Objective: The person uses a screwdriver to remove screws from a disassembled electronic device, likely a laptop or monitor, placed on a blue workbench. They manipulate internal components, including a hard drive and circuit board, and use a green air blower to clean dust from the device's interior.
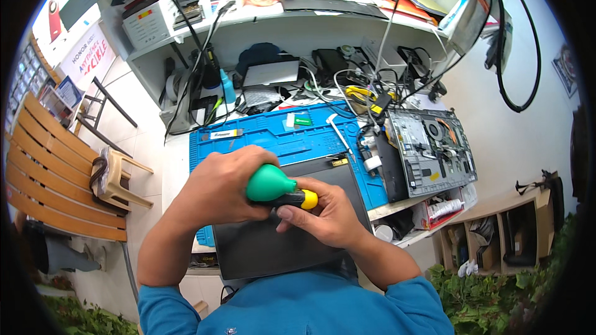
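Note:
My left hand (226, 183) is wrapped round a green rubber air blower (267, 183), whose short nozzle points right. Just below the nozzle lies a black-and-yellow tool handle (309, 198). The thumb and fingers of my right hand (326, 214) close on its yellow end, while its black part runs back toward my left palm. What the handle belongs to is hidden. Both hands are held together above a closed dark laptop (248, 248), which rests partly on a blue repair mat (254, 142).
An opened laptop chassis (431, 149) with its inner parts bare lies at the right. On the mat are a small white-handled tool (338, 133) and a green-and-white packet (298, 121). Cables and a blue bottle (228, 87) crowd the back. A wooden chair (62, 174) stands left.

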`<state>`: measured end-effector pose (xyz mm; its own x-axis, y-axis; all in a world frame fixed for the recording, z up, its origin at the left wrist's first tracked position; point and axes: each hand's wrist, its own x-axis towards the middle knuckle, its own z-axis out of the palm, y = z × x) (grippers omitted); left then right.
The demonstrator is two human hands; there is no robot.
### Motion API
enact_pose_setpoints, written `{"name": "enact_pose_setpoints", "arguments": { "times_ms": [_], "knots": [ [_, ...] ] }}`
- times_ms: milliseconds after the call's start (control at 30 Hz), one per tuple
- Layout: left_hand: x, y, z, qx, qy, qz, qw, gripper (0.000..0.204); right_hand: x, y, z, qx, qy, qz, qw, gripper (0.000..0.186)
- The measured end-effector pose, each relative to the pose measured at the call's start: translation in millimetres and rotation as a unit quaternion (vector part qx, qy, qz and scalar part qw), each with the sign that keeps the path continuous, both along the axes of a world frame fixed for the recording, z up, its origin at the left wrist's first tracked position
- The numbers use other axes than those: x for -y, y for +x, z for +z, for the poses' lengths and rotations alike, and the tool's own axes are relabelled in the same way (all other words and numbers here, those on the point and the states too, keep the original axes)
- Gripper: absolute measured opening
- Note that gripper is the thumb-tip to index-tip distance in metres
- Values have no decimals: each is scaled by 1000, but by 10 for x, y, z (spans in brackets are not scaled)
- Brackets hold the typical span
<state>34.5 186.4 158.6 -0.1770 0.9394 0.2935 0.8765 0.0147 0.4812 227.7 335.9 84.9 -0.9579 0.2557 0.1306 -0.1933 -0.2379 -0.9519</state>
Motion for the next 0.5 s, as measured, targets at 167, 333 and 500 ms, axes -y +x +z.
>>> {"name": "enact_pose_setpoints", "arguments": {
  "times_ms": [167, 333, 500],
  "knots": [
    [-414, -112, -120, -46, 126, -25, 991, 65, -194, 142, 94, -5, 54, -165, 985, 43],
    [-635, -470, -61, -62, 267, 27, 961, 75, -800, -120, 186, -88, 143, -408, 898, 43],
    [-671, -572, -34, 12, 225, 76, 971, 77, -1771, -952, 44, 9, 427, -453, 783, 44]
  ]
}}
